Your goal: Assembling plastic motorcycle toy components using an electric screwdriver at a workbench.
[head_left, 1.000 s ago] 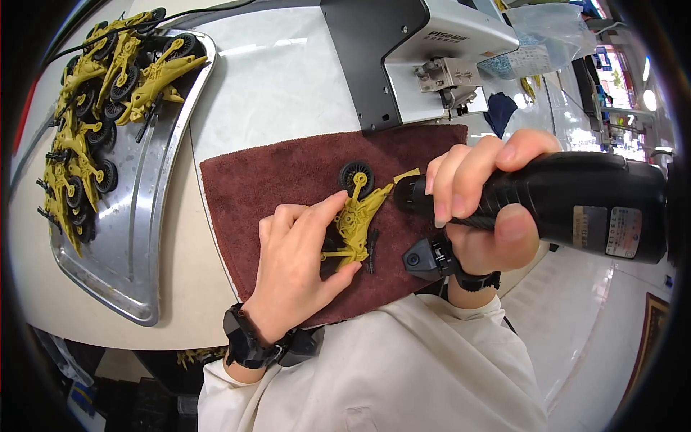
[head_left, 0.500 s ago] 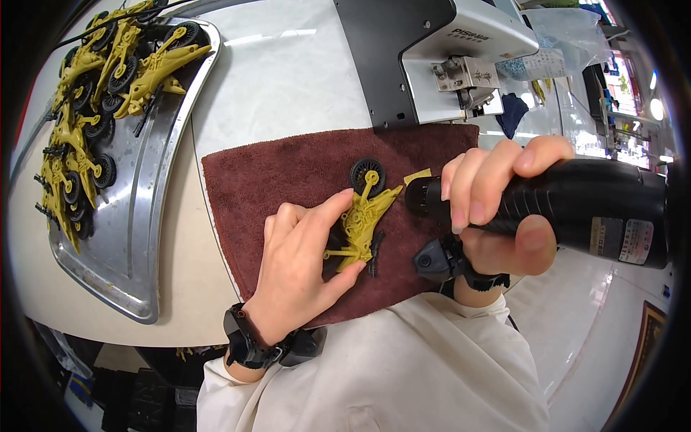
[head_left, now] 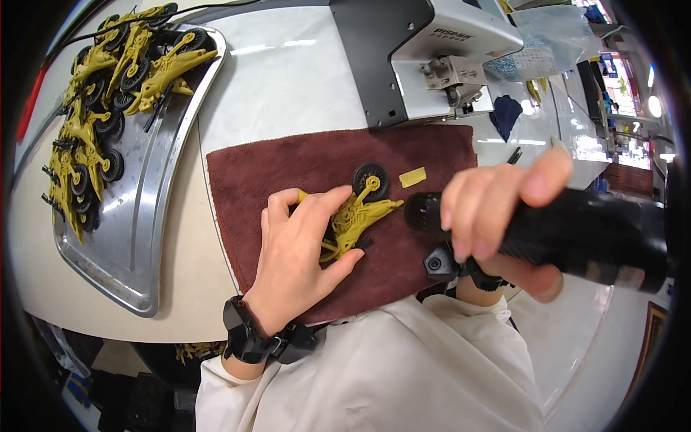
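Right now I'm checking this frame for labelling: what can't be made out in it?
- Tip of the black power tool: foreshortened in the head view, so any bit is unseen.
- Rear of the yellow toy motorcycle: under the left hand.
- Right hand: blurred.
- Toys on the metal tray: piled, uncountable.

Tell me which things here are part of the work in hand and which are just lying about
In use:
left hand pinning yellow toy motorbike
right hand gripping black power tool
brown towel underneath

Lying about:
metal tray of yellow toy motorbikes
grey machine
small yellow scrap
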### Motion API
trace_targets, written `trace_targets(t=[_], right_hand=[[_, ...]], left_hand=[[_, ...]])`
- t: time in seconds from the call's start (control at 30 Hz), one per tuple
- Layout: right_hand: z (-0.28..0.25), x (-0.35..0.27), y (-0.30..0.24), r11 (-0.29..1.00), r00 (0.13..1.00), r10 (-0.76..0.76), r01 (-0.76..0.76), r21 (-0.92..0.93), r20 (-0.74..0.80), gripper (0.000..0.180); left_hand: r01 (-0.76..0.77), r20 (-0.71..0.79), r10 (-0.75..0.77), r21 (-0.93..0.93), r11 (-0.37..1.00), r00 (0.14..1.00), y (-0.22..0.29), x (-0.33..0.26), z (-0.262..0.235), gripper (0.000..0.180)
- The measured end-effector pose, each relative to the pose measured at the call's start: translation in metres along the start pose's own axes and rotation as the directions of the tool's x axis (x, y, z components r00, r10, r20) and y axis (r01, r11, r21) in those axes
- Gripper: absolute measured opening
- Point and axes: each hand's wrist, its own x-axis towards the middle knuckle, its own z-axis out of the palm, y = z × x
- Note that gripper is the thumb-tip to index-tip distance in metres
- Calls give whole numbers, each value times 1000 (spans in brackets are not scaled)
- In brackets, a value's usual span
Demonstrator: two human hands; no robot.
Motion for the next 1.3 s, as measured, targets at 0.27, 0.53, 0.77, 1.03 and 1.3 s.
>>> trace_targets(t=[0.27,0.53,0.77,1.03,1.3], right_hand=[[-33,40,-75,954,782,-292,199,-224,-550,49],[-43,48,-35,919,859,-200,-3,-395,-471,47],[-1,8,-42,983,934,-161,124,-132,-319,56],[18,19,-6,995,980,-58,41,-93,-192,60],[14,22,3,984,979,-85,54,-169,-185,59]], left_hand=[[-8,28,4,138,990,1000,5,-3,0,60],[-54,40,49,134,990,998,1,-5,-1,61],[33,-37,-32,41,999,999,6,-1,-2,65],[-7,-38,9,43,999,999,2,-3,-1,55],[-11,-21,13,85,996,1000,2,-5,-4,53]])
